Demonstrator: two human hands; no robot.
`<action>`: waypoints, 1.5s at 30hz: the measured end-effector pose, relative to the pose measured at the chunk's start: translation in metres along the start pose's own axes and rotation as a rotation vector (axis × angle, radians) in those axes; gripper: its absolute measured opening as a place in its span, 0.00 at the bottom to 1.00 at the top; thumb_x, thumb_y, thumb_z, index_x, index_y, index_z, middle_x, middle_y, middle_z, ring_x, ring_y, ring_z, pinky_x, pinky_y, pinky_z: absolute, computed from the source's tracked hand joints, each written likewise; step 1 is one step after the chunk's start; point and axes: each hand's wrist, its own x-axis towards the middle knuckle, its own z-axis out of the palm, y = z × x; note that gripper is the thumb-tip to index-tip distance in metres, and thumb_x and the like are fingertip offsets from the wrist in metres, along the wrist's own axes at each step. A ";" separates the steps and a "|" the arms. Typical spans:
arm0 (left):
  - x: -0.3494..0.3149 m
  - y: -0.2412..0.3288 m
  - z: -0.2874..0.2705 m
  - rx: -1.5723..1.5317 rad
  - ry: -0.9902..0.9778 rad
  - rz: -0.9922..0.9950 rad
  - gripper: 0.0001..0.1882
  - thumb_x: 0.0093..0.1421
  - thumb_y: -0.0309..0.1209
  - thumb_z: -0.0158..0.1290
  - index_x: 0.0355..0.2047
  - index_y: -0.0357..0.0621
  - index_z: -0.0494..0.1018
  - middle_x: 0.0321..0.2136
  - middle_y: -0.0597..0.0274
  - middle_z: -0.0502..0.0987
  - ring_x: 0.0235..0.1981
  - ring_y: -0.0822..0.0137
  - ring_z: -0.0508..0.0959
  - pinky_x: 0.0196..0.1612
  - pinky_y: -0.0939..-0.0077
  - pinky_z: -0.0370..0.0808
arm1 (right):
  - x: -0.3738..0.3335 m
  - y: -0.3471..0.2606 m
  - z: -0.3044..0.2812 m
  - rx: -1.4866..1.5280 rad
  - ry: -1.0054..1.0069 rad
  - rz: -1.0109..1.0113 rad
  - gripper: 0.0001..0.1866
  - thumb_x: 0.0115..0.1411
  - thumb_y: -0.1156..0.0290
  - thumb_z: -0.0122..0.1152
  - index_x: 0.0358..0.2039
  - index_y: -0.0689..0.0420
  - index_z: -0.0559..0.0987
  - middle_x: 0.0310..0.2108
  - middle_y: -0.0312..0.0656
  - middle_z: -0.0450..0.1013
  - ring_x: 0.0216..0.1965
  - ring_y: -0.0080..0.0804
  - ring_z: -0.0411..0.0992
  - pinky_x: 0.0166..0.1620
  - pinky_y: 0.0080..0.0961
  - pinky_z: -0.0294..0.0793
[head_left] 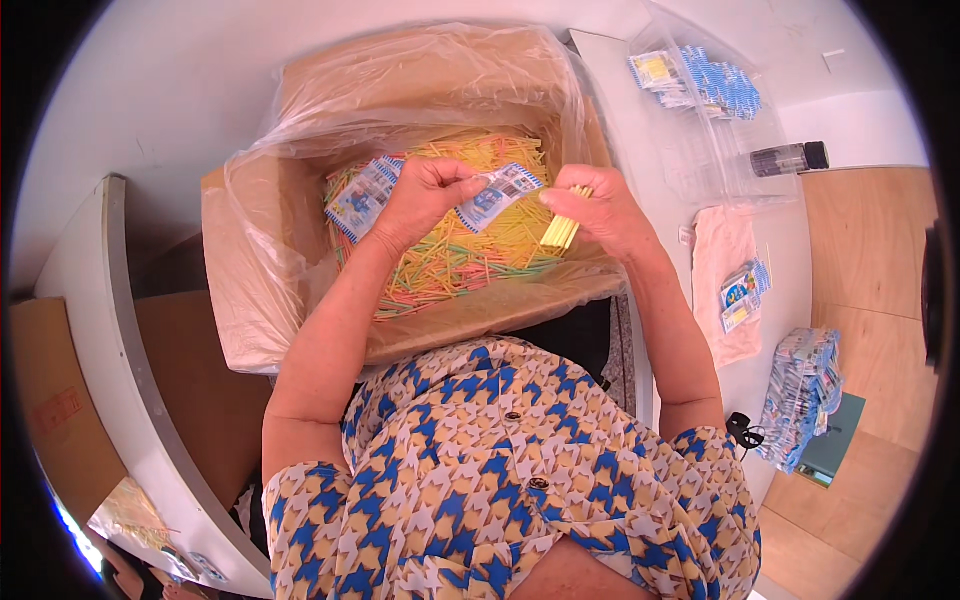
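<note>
My left hand (425, 203) pinches a small clear-and-blue printed packet (492, 198) between thumb and fingers. In my right hand (607, 212) is a bundle of thin yellow sticks (563, 231), its fingers closed round them; the thumb is by the packet's right end. Further blue-and-white packets (362, 200) show left of my left hand; whether that hand holds them too, I cannot tell. Below both hands lies a heap of loose thin sticks (455, 275), yellow, pink and green, inside a cardboard box (245, 300) lined with clear plastic.
On the white table to the right stands a clear plastic bin (690, 150) with packets inside. Nearby are a dark bottle (790, 159), a pink cloth (725, 260) with a few packets on it, and a stack of packets (800, 390). A white panel edge (120, 300) rises at left.
</note>
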 end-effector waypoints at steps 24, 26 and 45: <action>-0.003 0.007 0.003 0.156 -0.056 -0.039 0.06 0.56 0.27 0.57 0.31 0.35 0.78 0.25 0.70 0.78 0.28 0.81 0.73 0.33 0.84 0.71 | 0.003 0.021 0.016 -0.483 0.010 -0.309 0.11 0.55 0.70 0.62 0.21 0.61 0.73 0.16 0.30 0.65 0.21 0.13 0.60 0.23 0.19 0.59; -0.003 0.009 0.003 0.013 -0.014 -0.020 0.03 0.53 0.23 0.59 0.28 0.35 0.79 0.24 0.69 0.78 0.28 0.80 0.74 0.33 0.84 0.71 | 0.005 0.026 0.011 -0.393 -0.033 -0.396 0.10 0.56 0.71 0.61 0.20 0.59 0.73 0.16 0.29 0.65 0.19 0.12 0.61 0.20 0.16 0.58; 0.000 0.004 0.007 0.012 -0.129 -0.049 0.07 0.53 0.22 0.59 0.34 0.36 0.79 0.30 0.65 0.79 0.32 0.77 0.74 0.38 0.82 0.72 | 0.021 -0.017 0.026 -0.528 0.367 -0.484 0.13 0.57 0.69 0.60 0.21 0.62 0.72 0.17 0.30 0.64 0.22 0.13 0.60 0.24 0.17 0.60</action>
